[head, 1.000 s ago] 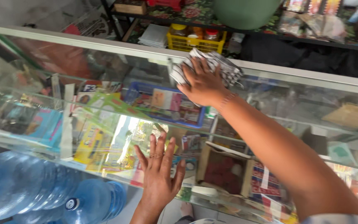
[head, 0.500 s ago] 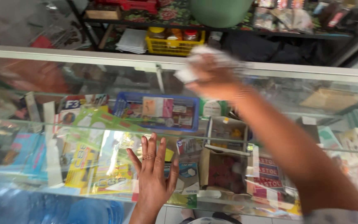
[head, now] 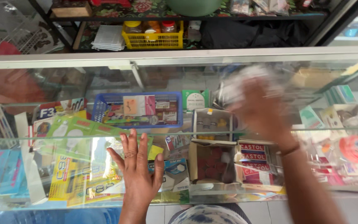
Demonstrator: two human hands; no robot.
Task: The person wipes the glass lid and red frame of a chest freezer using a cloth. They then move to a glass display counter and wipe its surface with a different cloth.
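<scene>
A: Where's the cloth?
B: Bunched under the right hand, on the glass, far right of centre.
A: And the left hand?
B: Flat, fingers spread, near edge, well apart from it.

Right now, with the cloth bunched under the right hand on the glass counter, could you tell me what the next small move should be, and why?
Probably sweep the right hand and its pale cloth leftward along the glass top, toward the part above the blue basket. The hand is motion-blurred at the right side, while the left hand lies flat with fingers spread, bracing on the near edge.
</scene>
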